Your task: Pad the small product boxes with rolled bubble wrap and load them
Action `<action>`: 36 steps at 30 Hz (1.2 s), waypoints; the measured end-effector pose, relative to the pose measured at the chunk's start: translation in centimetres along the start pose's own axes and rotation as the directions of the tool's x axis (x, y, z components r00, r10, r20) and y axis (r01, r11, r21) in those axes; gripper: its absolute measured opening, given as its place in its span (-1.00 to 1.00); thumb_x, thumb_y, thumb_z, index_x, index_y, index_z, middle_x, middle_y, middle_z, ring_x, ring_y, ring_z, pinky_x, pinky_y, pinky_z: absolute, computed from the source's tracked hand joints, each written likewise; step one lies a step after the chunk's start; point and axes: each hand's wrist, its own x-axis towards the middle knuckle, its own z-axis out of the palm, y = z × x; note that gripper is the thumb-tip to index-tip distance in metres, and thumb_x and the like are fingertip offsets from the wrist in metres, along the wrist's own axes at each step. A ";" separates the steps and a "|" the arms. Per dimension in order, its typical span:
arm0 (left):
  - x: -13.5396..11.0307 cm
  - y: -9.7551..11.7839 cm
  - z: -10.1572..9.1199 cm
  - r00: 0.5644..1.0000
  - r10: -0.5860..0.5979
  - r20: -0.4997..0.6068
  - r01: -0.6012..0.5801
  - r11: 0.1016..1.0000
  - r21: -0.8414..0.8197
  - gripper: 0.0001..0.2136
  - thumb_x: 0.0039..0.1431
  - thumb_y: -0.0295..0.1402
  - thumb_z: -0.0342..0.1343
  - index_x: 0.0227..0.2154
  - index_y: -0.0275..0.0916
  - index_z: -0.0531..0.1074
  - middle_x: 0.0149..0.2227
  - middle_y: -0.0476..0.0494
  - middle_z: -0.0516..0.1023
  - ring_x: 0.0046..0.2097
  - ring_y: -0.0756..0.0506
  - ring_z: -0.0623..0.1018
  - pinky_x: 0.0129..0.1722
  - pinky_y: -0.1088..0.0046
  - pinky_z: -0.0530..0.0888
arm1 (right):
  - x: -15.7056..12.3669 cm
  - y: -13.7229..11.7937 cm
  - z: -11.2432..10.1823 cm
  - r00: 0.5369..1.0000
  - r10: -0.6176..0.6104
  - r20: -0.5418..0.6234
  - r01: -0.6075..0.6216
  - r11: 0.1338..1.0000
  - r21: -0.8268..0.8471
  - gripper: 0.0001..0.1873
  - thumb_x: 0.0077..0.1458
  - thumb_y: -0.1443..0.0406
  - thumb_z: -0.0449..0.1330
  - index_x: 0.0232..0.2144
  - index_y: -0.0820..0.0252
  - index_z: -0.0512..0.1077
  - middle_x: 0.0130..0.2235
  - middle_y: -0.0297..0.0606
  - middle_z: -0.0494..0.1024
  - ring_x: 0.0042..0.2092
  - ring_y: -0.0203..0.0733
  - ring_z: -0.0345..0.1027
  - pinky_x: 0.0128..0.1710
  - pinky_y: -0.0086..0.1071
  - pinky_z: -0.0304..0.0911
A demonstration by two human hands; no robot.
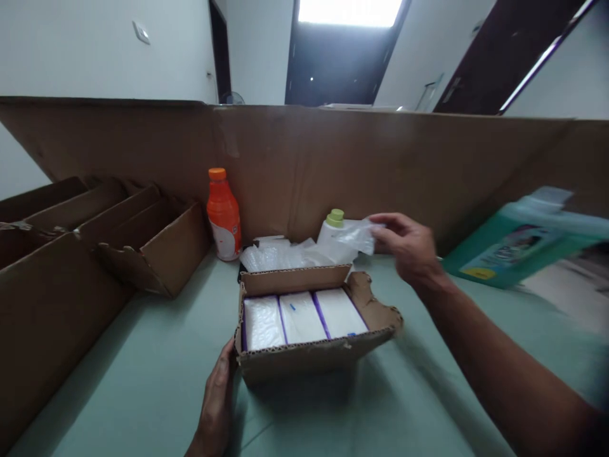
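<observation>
In front of me a small open cardboard box (295,365) holds three white packs (301,317) with purple edges, standing side by side. My left hand (216,403) grips the box at its left side, its fingertips partly hidden by the box. Behind the box, my right hand (409,244) pinches the end of a piece of clear plastic wrap (356,238) between thumb and fingers. The wrap stretches left toward a pile of bubble wrap (280,254) and covers part of a white bottle with a green cap (334,221).
An orange bottle (223,219) stands behind to the left. Several open cardboard boxes (157,254) line the left side. A large green liquid jug (514,238) is at the right, near my forearm. A tall cardboard wall (380,165) closes off the back of the pale green surface (162,368).
</observation>
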 end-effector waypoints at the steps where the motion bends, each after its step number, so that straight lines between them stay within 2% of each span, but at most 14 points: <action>1: 0.0 0.3 0.1 1.000 0.019 0.002 -0.019 1.000 0.010 -0.41 0.16 0.11 0.18 0.11 -0.18 0.53 0.18 -0.23 0.54 0.29 -0.34 0.40 0.33 0.14 0.30 | -1.4 -0.9 -2.6 0.998 -0.003 -0.062 0.003 1.000 0.008 -0.73 -0.17 0.22 0.37 -0.33 0.17 0.56 -0.39 -0.35 0.52 -0.41 -0.31 0.31 -0.36 -0.35 0.28; 5: 0.2 1.1 0.3 0.999 0.051 -0.014 -0.050 0.999 0.015 -0.46 0.09 0.09 0.24 -0.03 -0.23 0.59 -0.01 -0.22 0.64 0.12 -0.33 0.52 0.14 0.19 0.47 | -7.7 -3.8 -11.0 0.976 0.028 -0.217 -0.034 0.999 -0.021 -0.80 -0.23 0.23 0.38 -0.45 0.14 0.56 -0.44 -0.36 0.50 -0.42 -0.31 0.27 -0.36 -0.34 0.21; 9: 0.8 1.1 0.0 0.996 0.093 0.003 -0.093 0.996 0.011 -0.61 0.09 -0.01 0.29 -0.19 -0.23 0.61 -0.16 -0.16 0.64 0.04 -0.28 0.53 0.08 0.24 0.48 | -12.7 -7.1 -15.5 0.960 -0.036 -0.276 0.004 0.993 -0.118 -0.86 -0.17 0.22 0.39 -0.49 0.12 0.56 -0.44 -0.33 0.53 -0.39 -0.29 0.32 -0.35 -0.35 0.21; 12: 1.1 0.7 -0.2 0.995 0.100 0.025 -0.098 0.993 -0.069 -0.62 0.17 0.02 0.21 -0.21 -0.22 0.58 -0.17 -0.16 0.64 0.02 -0.26 0.54 0.09 0.19 0.48 | -15.1 -9.3 -16.2 0.989 -0.129 -0.075 0.102 0.950 -0.296 -0.90 -0.05 0.23 0.38 -0.48 0.11 0.56 -0.46 -0.34 0.55 -0.41 -0.28 0.37 -0.36 -0.38 0.24; 15: 1.2 0.4 -0.3 0.994 0.101 0.033 -0.098 0.991 -0.093 -0.59 0.23 0.06 0.13 -0.21 -0.21 0.56 -0.15 -0.16 0.63 0.01 -0.24 0.55 0.10 0.16 0.48 | -17.9 -9.5 -13.3 0.925 -0.080 0.372 0.219 0.911 -0.349 -0.89 0.10 0.23 0.31 -0.42 0.12 0.56 -0.40 -0.31 0.60 -0.35 -0.25 0.45 -0.31 -0.39 0.31; 19: 1.4 0.5 -0.4 0.993 0.111 0.039 -0.105 0.986 -0.130 -0.59 0.24 0.07 0.10 -0.24 -0.20 0.55 -0.16 -0.14 0.63 -0.01 -0.20 0.55 0.11 0.16 0.48 | -23.1 -6.1 -5.0 0.691 0.037 0.722 0.250 0.925 -0.287 -0.89 0.20 0.29 0.23 -0.31 0.16 0.57 -0.28 -0.24 0.65 -0.23 -0.20 0.50 -0.17 -0.33 0.36; 22: 1.5 0.7 -0.4 0.993 0.107 0.052 -0.098 0.983 -0.153 -0.57 0.25 0.09 0.07 -0.26 -0.21 0.54 -0.18 -0.14 0.63 -0.03 -0.19 0.55 0.11 0.16 0.47 | -26.0 -3.9 -0.5 0.465 -0.057 0.884 0.336 0.935 -0.116 -0.60 0.17 0.23 0.31 0.06 0.15 0.52 -0.01 -0.13 0.64 0.01 -0.05 0.49 0.08 -0.12 0.29; 23: 1.4 0.8 -0.4 0.993 0.107 0.055 -0.098 0.985 -0.143 -0.56 0.25 0.10 0.07 -0.27 -0.22 0.54 -0.19 -0.15 0.63 -0.03 -0.19 0.55 0.11 0.16 0.47 | -26.4 -3.4 -0.1 0.424 -0.094 0.901 0.321 0.946 -0.053 -0.51 0.18 0.21 0.31 0.15 0.12 0.46 0.06 -0.13 0.62 0.07 -0.04 0.47 0.12 -0.10 0.27; 24: 1.4 0.8 -0.4 0.993 0.107 0.056 -0.099 0.987 -0.130 -0.55 0.25 0.11 0.07 -0.27 -0.22 0.54 -0.19 -0.16 0.63 -0.03 -0.19 0.55 0.11 0.17 0.46 | -26.4 -3.1 -0.3 0.427 -0.113 0.897 0.279 0.960 -0.012 -0.50 0.21 0.20 0.28 0.19 0.09 0.43 0.08 -0.15 0.61 0.08 -0.07 0.47 0.12 -0.12 0.28; 25: 1.3 0.8 -0.4 0.993 0.105 0.058 -0.098 0.988 -0.120 -0.55 0.24 0.11 0.08 -0.26 -0.23 0.54 -0.19 -0.17 0.63 -0.03 -0.20 0.55 0.11 0.17 0.46 | -26.0 -2.7 -1.0 0.474 -0.103 0.875 0.220 0.975 -0.005 -0.54 0.24 0.20 0.24 0.17 0.07 0.45 0.05 -0.18 0.63 0.04 -0.11 0.50 0.07 -0.17 0.32; 27: 1.1 1.0 -0.3 0.993 0.102 0.057 -0.096 0.990 -0.105 -0.54 0.21 0.11 0.12 -0.25 -0.24 0.54 -0.19 -0.17 0.62 -0.03 -0.21 0.55 0.11 0.18 0.46 | -24.1 -1.6 -3.3 0.645 0.007 0.765 0.089 0.992 -0.084 -0.70 0.26 0.23 0.18 0.00 0.08 0.56 -0.10 -0.23 0.69 -0.12 -0.16 0.56 -0.08 -0.26 0.39; 30: 0.9 1.6 -0.3 0.995 0.101 0.024 -0.102 0.995 0.010 -0.54 0.18 0.13 0.14 -0.28 -0.24 0.54 -0.23 -0.15 0.61 -0.04 -0.24 0.53 0.09 0.16 0.46 | -19.3 1.8 -6.3 0.882 0.227 0.412 -0.109 0.951 -0.290 -0.86 0.14 0.26 0.22 -0.31 0.10 0.60 -0.27 -0.25 0.69 -0.22 -0.13 0.55 -0.17 -0.26 0.41; 33: 0.9 2.4 -0.3 0.993 0.115 -0.002 -0.113 0.975 0.191 -0.64 0.09 0.03 0.26 -0.35 -0.20 0.54 -0.27 -0.13 0.61 0.02 -0.30 0.48 0.11 0.16 0.43 | -15.0 6.4 -6.1 0.945 0.311 0.105 -0.256 0.899 -0.355 -0.83 -0.06 0.30 0.35 -0.33 0.16 0.53 -0.29 -0.21 0.66 -0.21 -0.09 0.52 -0.14 -0.23 0.40; 36: 0.9 3.0 -0.3 0.989 0.150 -0.006 -0.141 0.941 0.307 -0.74 0.06 -0.09 0.31 -0.36 -0.19 0.55 -0.22 -0.12 0.61 0.07 -0.32 0.44 0.17 0.16 0.38 | -13.0 9.6 -3.8 0.946 0.322 0.041 -0.295 0.905 -0.305 -0.74 -0.12 0.29 0.38 -0.31 0.15 0.48 -0.40 -0.35 0.60 -0.30 -0.20 0.45 -0.18 -0.33 0.37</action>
